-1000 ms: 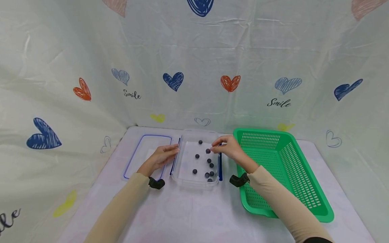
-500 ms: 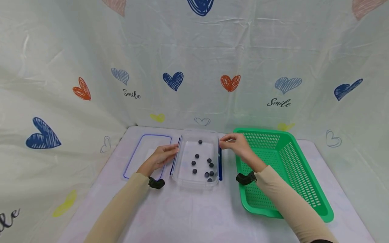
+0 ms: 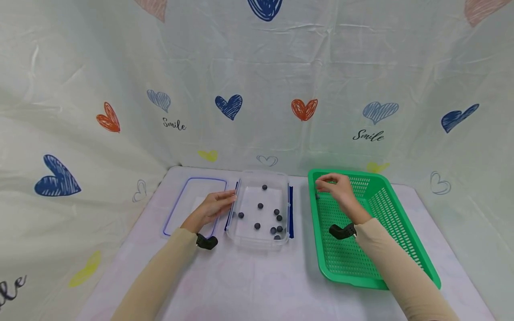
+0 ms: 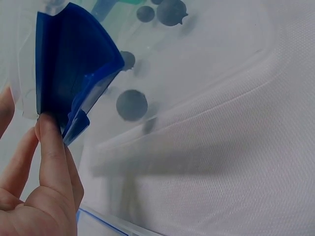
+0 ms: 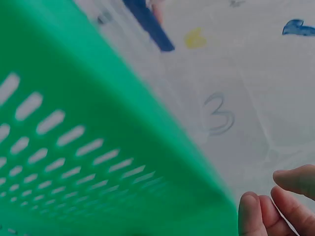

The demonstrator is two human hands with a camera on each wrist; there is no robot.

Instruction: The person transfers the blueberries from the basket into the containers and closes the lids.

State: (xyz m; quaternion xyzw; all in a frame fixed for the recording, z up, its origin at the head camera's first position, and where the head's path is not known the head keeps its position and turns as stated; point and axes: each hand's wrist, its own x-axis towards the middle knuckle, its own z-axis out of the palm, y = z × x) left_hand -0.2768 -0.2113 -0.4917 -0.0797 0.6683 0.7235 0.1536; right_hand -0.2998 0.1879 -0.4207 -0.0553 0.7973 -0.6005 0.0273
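My left hand [image 3: 210, 208] rests with straight fingers against the left side of a clear plastic box [image 3: 249, 234]. In the left wrist view its fingertips touch the base of the box's blue latch [image 4: 74, 54], which hangs open. Inside the box lie several blueberries [image 3: 257, 226]; one blueberry [image 3: 241, 215] is close to the left wall. My right hand [image 3: 337, 189] hovers over the left edge of the green basket [image 3: 315, 223]. A small dark round thing, likely a blueberry [image 3: 317, 196], shows just beneath its fingertips. The right wrist view shows thumb and fingers apart, nothing between them.
A clear lid with a blue rim [image 3: 176, 205] lies left of the box, partly under my left hand. Another blue latch [image 3: 291, 211] juts from the box's right side. The basket has perforated walls, and a heart-printed sheet [image 3: 257, 133] hangs behind the table.
My right hand has gone from inside the box rightward to above the basket, and its fingers have parted. One blueberry has rolled left in the box. The left hand has stayed put.
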